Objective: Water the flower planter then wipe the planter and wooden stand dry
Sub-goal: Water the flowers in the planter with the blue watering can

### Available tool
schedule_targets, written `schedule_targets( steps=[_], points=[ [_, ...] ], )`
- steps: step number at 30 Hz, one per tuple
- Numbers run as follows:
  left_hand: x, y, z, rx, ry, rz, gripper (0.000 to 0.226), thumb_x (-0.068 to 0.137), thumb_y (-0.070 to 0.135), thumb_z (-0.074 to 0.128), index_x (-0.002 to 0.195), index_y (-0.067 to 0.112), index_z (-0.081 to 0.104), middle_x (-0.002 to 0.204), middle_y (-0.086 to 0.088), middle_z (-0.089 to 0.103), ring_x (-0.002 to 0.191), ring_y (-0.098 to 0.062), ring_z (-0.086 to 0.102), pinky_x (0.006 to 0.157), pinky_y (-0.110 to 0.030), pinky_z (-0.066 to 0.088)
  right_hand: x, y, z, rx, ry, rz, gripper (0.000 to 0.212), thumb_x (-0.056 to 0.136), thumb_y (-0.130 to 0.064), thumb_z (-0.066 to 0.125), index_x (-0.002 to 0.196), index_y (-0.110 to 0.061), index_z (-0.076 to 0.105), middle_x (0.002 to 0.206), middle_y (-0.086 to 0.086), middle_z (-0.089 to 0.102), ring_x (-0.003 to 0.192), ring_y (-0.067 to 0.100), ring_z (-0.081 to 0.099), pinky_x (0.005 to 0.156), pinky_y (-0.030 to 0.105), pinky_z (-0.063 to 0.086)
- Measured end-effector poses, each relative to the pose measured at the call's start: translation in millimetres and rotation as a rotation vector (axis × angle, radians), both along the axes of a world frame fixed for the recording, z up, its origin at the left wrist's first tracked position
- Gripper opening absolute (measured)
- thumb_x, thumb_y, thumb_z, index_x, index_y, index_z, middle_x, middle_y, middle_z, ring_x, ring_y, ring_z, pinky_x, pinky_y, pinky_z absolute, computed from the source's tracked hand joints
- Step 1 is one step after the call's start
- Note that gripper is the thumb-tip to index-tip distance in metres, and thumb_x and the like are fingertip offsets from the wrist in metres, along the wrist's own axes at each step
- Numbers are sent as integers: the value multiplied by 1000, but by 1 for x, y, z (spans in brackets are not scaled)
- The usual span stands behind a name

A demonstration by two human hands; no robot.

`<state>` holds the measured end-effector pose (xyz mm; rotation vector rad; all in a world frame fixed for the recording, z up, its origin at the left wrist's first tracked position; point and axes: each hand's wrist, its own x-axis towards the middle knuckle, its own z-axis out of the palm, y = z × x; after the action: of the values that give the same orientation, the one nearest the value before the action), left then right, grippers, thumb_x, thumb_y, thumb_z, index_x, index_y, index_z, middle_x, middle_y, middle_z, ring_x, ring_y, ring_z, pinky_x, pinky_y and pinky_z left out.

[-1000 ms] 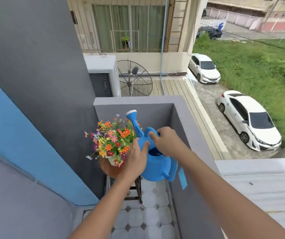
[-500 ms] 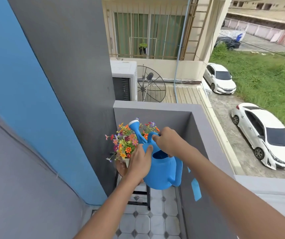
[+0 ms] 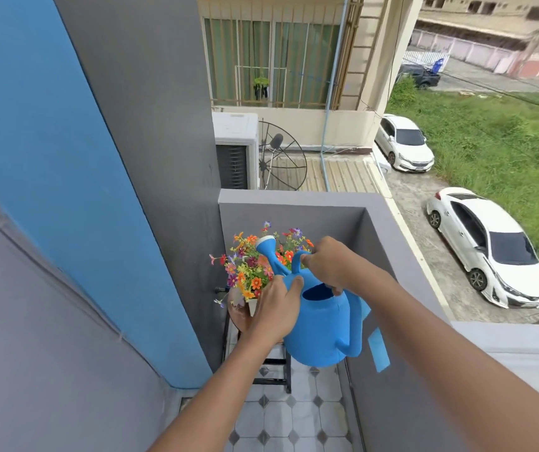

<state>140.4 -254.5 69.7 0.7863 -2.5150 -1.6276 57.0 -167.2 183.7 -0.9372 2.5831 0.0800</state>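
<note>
A blue watering can (image 3: 323,327) hangs in the air over the balcony corner, its white-tipped spout (image 3: 266,244) reaching over the flowers. My right hand (image 3: 330,265) grips its top handle. My left hand (image 3: 278,305) presses against the can's left side. The flower planter (image 3: 250,272), full of orange, pink and purple blooms in a pale pot, sits on a round wooden stand (image 3: 239,313) with dark legs, mostly hidden behind my left hand.
A grey balcony parapet (image 3: 294,199) encloses the corner at the back and right. A grey and blue wall (image 3: 131,190) runs along the left. The floor has pale tiles (image 3: 294,415). Cars and grass lie far below.
The can and both hands have shifted toward the flowers, and the spout now reaches over them. The view has swung to the left, so the planter sits nearer the middle.
</note>
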Motion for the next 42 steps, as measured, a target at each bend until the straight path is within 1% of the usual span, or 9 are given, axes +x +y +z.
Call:
schedule_targets(
  steps=[6,10,15,19,21,24,38,40,42],
  points=[
    [0,-1,2,-50,-18,-79,50,94,60,34,109,16,53,98,-4,58,82,-18,56,58,-33,37,9,2,2,47,-59,-131,19,96,-6,50,112,0,58,67,3,54,65,21,55,67,30,55],
    [-8,7,3,-8,-12,-137,51,93,61,34,107,16,53,99,-5,59,83,-19,57,59,-34,39,9,16,1,-1,-35,-177,35,92,-8,58,126,-5,60,82,4,69,74,21,57,76,28,52],
    [-19,28,5,57,-22,-212,56,89,62,34,110,14,54,101,-7,60,89,-22,60,70,-39,46,13,30,16,-37,-135,-447,27,98,-9,54,122,-2,62,60,-2,51,46,10,44,39,11,40],
    [-23,38,0,66,-28,-266,68,83,70,30,109,13,56,98,-7,62,85,-21,60,65,-36,44,11,47,11,-190,-219,-606,24,100,-6,46,120,-5,61,59,-2,56,46,9,45,43,16,32],
    [-24,38,-3,45,-36,-284,61,89,66,31,112,15,54,101,-7,62,89,-21,60,64,-33,41,4,52,1,-290,-221,-629,17,101,-11,45,99,-3,59,64,9,63,48,17,53,47,19,39],
    [-20,38,-6,37,-44,-289,52,95,60,33,115,16,52,104,-5,60,91,-17,59,61,-28,38,5,53,-2,-335,-192,-621,27,100,-22,50,82,-1,53,62,10,55,47,20,51,43,27,43],
    [29,-4,-1,-44,-61,-120,50,96,58,33,117,16,50,108,-5,58,95,-19,57,65,-32,39,35,7,-6,-345,-243,-486,29,101,-28,50,92,-1,55,62,6,52,47,17,50,44,25,41],
    [36,-9,-1,-49,-82,-107,51,96,58,33,120,16,49,110,-6,57,97,-20,57,67,-34,39,43,0,-5,-312,-266,-445,27,101,-24,50,101,1,59,63,5,54,47,16,49,44,24,41],
    [42,-14,-1,-43,-105,-92,51,96,58,33,122,16,48,109,-5,57,98,-20,56,68,-35,41,54,-7,-4,-258,-259,-458,27,102,-14,48,125,-2,57,66,3,59,45,11,46,43,17,37]
  ],
)
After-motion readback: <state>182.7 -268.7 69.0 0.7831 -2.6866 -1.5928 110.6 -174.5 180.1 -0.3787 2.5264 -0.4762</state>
